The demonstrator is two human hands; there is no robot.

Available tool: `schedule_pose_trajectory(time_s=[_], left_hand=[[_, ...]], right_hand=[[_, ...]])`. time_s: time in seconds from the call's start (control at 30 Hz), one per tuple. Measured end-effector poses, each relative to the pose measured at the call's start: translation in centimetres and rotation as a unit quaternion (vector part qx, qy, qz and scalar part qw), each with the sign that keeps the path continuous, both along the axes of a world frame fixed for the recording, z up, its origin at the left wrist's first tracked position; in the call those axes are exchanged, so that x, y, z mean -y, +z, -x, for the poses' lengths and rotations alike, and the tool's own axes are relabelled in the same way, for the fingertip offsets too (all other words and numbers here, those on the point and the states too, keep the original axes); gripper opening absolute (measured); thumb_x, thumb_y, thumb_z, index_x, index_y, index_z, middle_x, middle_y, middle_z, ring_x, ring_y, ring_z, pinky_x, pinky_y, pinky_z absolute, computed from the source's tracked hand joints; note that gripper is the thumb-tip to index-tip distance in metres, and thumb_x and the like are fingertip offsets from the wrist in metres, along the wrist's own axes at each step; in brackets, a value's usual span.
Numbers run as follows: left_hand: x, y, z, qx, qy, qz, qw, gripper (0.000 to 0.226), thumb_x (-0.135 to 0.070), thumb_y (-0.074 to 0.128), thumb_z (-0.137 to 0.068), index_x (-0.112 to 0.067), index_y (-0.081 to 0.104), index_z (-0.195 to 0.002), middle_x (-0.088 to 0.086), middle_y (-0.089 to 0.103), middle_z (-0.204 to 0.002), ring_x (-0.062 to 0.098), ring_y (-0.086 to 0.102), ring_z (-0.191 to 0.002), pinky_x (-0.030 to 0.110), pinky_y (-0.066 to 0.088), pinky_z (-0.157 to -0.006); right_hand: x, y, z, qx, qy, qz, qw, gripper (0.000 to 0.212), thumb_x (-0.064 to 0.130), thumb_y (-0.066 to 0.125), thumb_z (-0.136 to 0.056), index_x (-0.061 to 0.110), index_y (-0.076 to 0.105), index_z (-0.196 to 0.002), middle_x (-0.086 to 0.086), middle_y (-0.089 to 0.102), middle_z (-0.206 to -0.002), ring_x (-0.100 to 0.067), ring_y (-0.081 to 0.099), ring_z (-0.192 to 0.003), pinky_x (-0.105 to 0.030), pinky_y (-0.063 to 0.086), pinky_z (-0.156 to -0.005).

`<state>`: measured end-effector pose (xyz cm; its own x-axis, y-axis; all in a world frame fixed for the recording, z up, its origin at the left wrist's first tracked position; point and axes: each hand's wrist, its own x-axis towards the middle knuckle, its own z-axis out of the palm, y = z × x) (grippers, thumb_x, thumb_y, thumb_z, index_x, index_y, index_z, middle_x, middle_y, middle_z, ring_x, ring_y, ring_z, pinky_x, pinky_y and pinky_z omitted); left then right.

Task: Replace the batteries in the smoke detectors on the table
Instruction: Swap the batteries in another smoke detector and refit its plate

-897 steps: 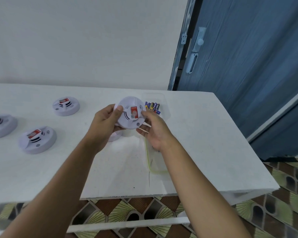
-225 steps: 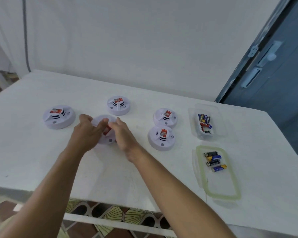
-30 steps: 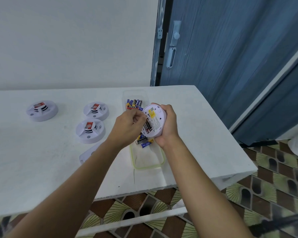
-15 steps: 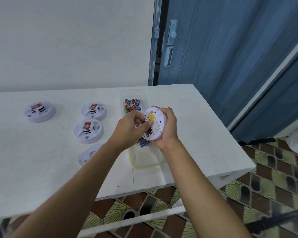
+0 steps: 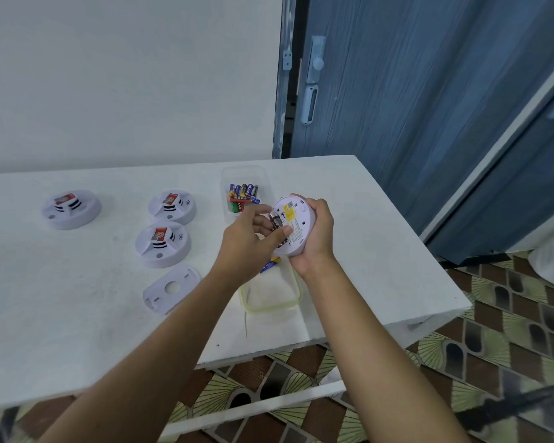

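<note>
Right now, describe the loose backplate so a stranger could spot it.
On the white table, find the smoke detector standing nearest the front edge. Just before it lies the backplate: flat, no red label, a round hole in its middle.

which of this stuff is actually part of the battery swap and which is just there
In the job:
- smoke detector, held by the right hand
- batteries in it, pinched by the left hand
- clear battery box
- lid with a loose battery
- back plate
- three other detectors

Just there:
- blue door
- door latch
- tiled floor
</note>
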<state>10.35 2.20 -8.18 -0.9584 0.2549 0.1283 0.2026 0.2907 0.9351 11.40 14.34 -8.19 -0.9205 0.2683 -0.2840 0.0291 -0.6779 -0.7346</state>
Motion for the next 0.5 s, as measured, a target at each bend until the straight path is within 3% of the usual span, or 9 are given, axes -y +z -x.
schedule_pose_trajectory(time_s=[0.17,0.33,0.43,0.5], left_hand=[[-0.4,0.2,-0.4,0.000,0.018,-0.031,0.999,0.036,-0.026,0.080,-0.078,-0.020,0.060,-0.107,-0.004,0.066,-0.094,0.006,0.061,-0.086,0.024,0.054,-0.078],[-0.2,0.6,-0.6,0.063,0.009,-0.147,0.987,0.022,-0.011,0.070,-0.087,-0.027,0.063,-0.100,-0.005,0.070,-0.094,0.013,0.067,-0.084,0.027,0.057,-0.075],[1.0,-0.3,-0.2,0.001,-0.029,0.019,0.999,0.023,-0.015,0.060,-0.092,-0.031,0.068,-0.107,-0.008,0.069,-0.100,0.008,0.064,-0.084,0.012,0.050,-0.073],[1.7,-1.2,0.0,-0.070,-0.099,0.192,0.974,0.027,-0.017,0.061,-0.092,-0.028,0.068,-0.115,-0.008,0.066,-0.104,0.007,0.059,-0.086,0.009,0.042,-0.075]], right_hand=[[-0.2,-0.2,-0.1,0.001,-0.031,-0.001,1.000,0.026,0.033,0.046,-0.090,0.016,0.066,-0.093,-0.006,0.065,-0.080,-0.023,0.061,-0.073,-0.028,0.049,-0.064],[-0.6,-0.6,-0.1,0.015,-0.092,-0.021,0.995,0.030,0.039,0.057,-0.075,0.019,0.067,-0.094,-0.007,0.063,-0.088,-0.024,0.060,-0.076,-0.028,0.047,-0.064],[-1.8,-0.9,-0.5,0.016,-0.120,-0.005,0.993,0.031,0.039,0.058,-0.070,0.019,0.068,-0.092,-0.010,0.064,-0.094,-0.027,0.060,-0.081,-0.030,0.046,-0.067],[-2.8,-1.0,-1.0,0.003,-0.123,0.011,0.992,0.024,0.036,0.051,-0.082,0.018,0.066,-0.090,-0.010,0.064,-0.092,-0.027,0.060,-0.077,-0.028,0.047,-0.065]])
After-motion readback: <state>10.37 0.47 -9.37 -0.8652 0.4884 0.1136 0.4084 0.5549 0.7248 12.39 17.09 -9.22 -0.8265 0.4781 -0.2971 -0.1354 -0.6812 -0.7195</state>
